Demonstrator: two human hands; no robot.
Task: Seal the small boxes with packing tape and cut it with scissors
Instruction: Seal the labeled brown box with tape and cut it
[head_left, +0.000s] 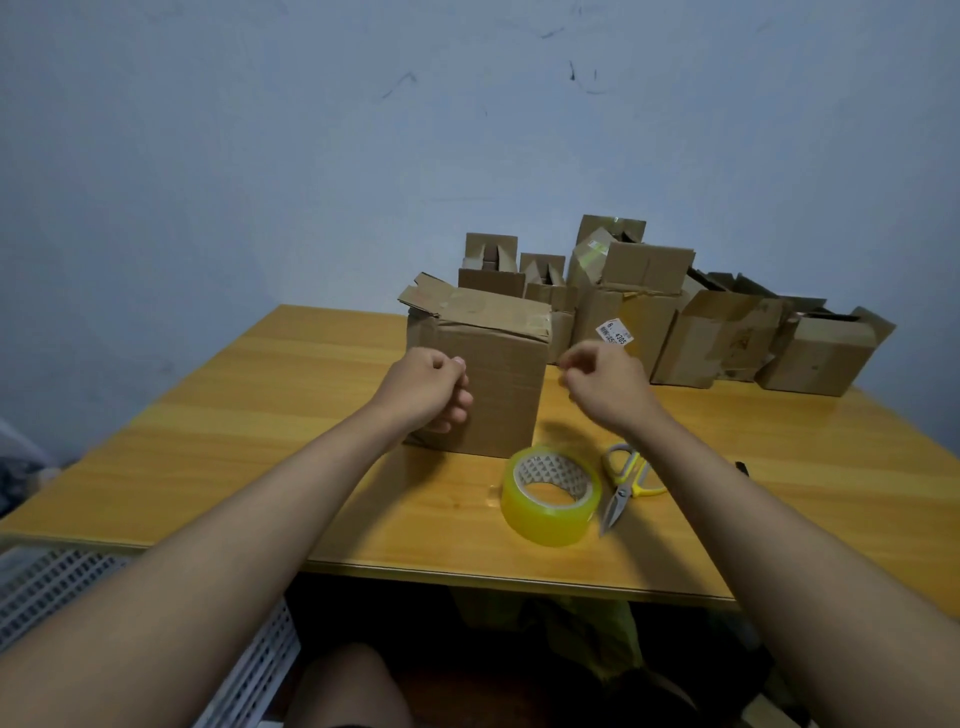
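at the far left, below the edge of the wooden table (218, 415), a white perforated panel (67, 587) shows. the left forearm reaches in over the table, and the left hand (426, 389) is in front of the left part of a brown cardboard box (488, 374) that stands upright near the middle of the table. its fingers are curled in, with the thumb against them; whether they touch the box or pinch anything cannot be told. the box has its top flaps folded down, and one flap sticks out at the back left corner.

just in front of the box, nearer the person, a roll of yellowish clear packing tape (551, 493) lies flat on the table. right beside it lie scissors (626, 480) with yellow handles, blades pointing toward the person.

the right hand (605, 379) hovers above the table just right of the box, fingers loosely curled with the fingertips drawn together; nothing can be seen in them, and whether it pinches something thin cannot be told.

behind, against the blue wall (260, 156), a pile of open cardboard boxes (722, 322) stretches to the right, one with a white label (614, 332).
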